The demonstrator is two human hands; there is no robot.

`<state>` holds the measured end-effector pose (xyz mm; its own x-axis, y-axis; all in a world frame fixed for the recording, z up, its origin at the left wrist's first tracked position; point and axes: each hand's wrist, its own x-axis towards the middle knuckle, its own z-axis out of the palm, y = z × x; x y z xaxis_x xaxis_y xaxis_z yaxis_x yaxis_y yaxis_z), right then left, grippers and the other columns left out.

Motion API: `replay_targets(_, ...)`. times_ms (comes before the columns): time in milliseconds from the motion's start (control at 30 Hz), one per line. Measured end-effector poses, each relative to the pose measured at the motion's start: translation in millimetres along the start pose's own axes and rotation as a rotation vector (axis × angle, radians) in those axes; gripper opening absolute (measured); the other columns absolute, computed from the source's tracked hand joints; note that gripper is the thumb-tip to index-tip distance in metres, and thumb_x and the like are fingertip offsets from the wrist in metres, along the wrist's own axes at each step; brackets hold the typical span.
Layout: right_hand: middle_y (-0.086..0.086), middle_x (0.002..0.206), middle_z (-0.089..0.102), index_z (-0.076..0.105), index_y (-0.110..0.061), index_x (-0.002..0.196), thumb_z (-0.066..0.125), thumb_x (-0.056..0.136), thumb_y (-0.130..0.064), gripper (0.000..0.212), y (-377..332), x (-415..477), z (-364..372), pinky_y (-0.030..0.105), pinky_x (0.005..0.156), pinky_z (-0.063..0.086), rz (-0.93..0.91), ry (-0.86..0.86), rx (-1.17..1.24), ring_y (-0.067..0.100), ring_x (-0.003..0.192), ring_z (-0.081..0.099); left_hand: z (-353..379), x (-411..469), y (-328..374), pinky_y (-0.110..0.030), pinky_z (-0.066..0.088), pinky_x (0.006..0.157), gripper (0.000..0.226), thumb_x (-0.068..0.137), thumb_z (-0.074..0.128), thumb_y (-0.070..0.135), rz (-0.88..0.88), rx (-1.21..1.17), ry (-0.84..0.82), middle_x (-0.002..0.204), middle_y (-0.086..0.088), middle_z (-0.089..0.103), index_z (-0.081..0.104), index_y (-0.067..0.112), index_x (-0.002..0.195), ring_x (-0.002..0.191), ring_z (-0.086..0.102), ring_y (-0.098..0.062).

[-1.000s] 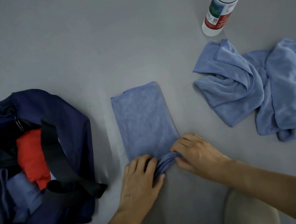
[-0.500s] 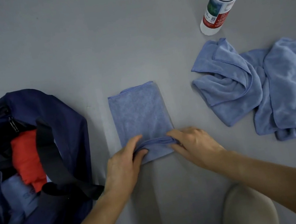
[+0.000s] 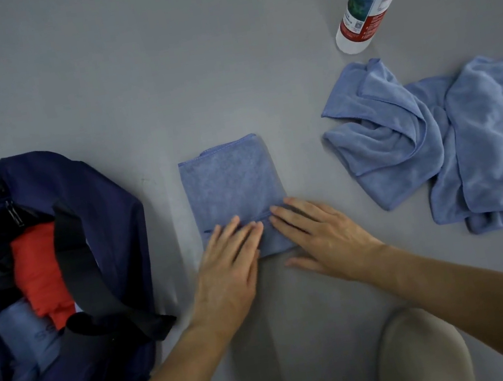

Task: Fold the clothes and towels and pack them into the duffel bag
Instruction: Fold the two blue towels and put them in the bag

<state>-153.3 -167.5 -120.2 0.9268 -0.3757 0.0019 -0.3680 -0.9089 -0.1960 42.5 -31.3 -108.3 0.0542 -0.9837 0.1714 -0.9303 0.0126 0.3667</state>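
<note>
A small blue towel (image 3: 231, 183) lies folded on the grey floor in the middle. Its near end is turned up over itself. My left hand (image 3: 229, 269) and my right hand (image 3: 320, 238) lie flat side by side on that turned-up end, fingers straight, pressing it down. The navy duffel bag (image 3: 106, 220) sits open at the left, with a red garment (image 3: 39, 273) and blue cloth inside under a black strap (image 3: 81, 270). More blue towels (image 3: 453, 138) lie crumpled in a heap at the right.
A plastic water bottle (image 3: 369, 3) with a red and green label stands at the top right, just behind the heap. My knees (image 3: 420, 351) show at the bottom edge. Grey floor stretches beyond the towel.
Both hands pinched the towel's near end, carried it forward over the towel, let go and now press flat on the fold. The towel looks shorter.
</note>
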Motion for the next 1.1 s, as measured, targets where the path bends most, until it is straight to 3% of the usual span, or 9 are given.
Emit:
replay_targets(167,0.005,0.152,0.048,0.052,-0.009,0.144,0.068,0.084,-0.052,0.075,-3,1,0,0.044,0.104,0.046,0.090,-0.023,0.028,0.033,0.137,0.047,9,-13,-21,-0.041,0.017,0.124,0.070,0.097,0.051,0.046,-0.028,0.025,-0.257,0.163,-0.002,0.027,0.030,0.015,0.156,0.153,0.019,-0.019)
replay_targets(367,0.011,0.148,0.051,0.055,-0.005,0.140,0.067,0.084,-0.039,0.066,0,18,-9,0.047,0.100,0.049,0.045,-0.021,0.000,0.037,0.134,0.049,1,5,-32,-0.047,0.036,0.116,0.058,0.095,0.055,0.041,-0.002,0.030,-0.207,0.152,-0.004,0.047,0.049,0.013,0.147,0.144,0.040,-0.025)
replay_targets(500,0.011,0.153,0.045,0.054,-0.011,0.141,0.052,0.086,-0.019,0.056,5,17,-9,0.039,0.109,0.037,-0.070,0.039,0.011,0.031,0.140,0.044,-3,11,-26,-0.044,0.045,0.108,0.047,0.098,0.054,0.035,-0.052,0.001,-0.171,0.143,-0.007,0.055,0.059,0.012,0.139,0.132,0.052,-0.028)
replay_targets(600,0.003,0.139,0.061,0.064,-0.015,0.133,0.058,0.082,-0.019,0.051,5,14,-9,0.036,0.104,0.046,-0.003,0.018,0.137,0.026,0.131,0.054,-10,13,-19,-0.039,0.051,0.096,0.042,0.096,0.059,0.031,-0.108,-0.047,-0.190,0.126,-0.004,0.057,0.062,0.014,0.134,0.112,0.057,-0.024)
replay_targets(700,0.004,0.115,0.072,0.071,-0.018,0.121,0.062,0.079,-0.020,0.042,-3,14,-21,0.033,0.092,0.054,0.213,-0.013,0.416,0.020,0.113,0.063,-22,16,-16,-0.034,0.052,0.077,0.037,0.099,0.046,0.042,-0.162,-0.098,-0.233,0.099,0.001,0.067,0.069,0.017,0.113,0.089,0.061,-0.021)
replay_targets(767,0.005,0.093,0.070,0.070,-0.020,0.112,0.062,0.081,-0.023,0.032,-6,17,-30,0.033,0.078,0.055,0.318,-0.067,0.498,0.020,0.094,0.064,-31,22,-14,-0.034,0.047,0.068,0.034,0.100,0.037,0.050,-0.271,-0.102,-0.357,0.085,0.002,0.067,0.060,0.025,0.095,0.078,0.062,-0.021)
replay_targets(867,0.006,0.080,0.063,0.063,-0.020,0.110,0.061,0.086,-0.023,0.024,-7,26,-37,0.035,0.071,0.050,0.428,-0.113,0.521,0.025,0.082,0.060,-31,27,-17,-0.040,0.051,0.070,0.029,0.100,0.038,0.052,-0.379,-0.128,-0.447,0.078,0.004,0.064,0.051,0.028,0.090,0.073,0.062,-0.021)
replay_targets(1000,0.006,0.097,0.063,0.052,-0.023,0.132,0.057,0.096,-0.026,0.037,-9,39,-32,0.042,0.073,0.052,0.404,-0.095,0.451,0.031,0.088,0.060,-24,34,-21,-0.042,0.054,0.068,0.043,0.093,0.035,0.059,-0.458,-0.145,-0.339,0.074,0.003,0.066,0.059,0.025,0.100,0.068,0.064,-0.023)
replay_targets(1100,0.009,0.126,0.058,0.056,-0.021,0.132,0.063,0.087,-0.008,0.046,0,38,-23,0.045,0.077,0.056,0.178,0.048,0.153,0.032,0.103,0.060,-21,31,-14,-0.039,0.054,0.064,0.044,0.094,0.039,0.057,-0.486,-0.061,-0.268,0.076,0.001,0.067,0.061,0.022,0.110,0.067,0.065,-0.025)
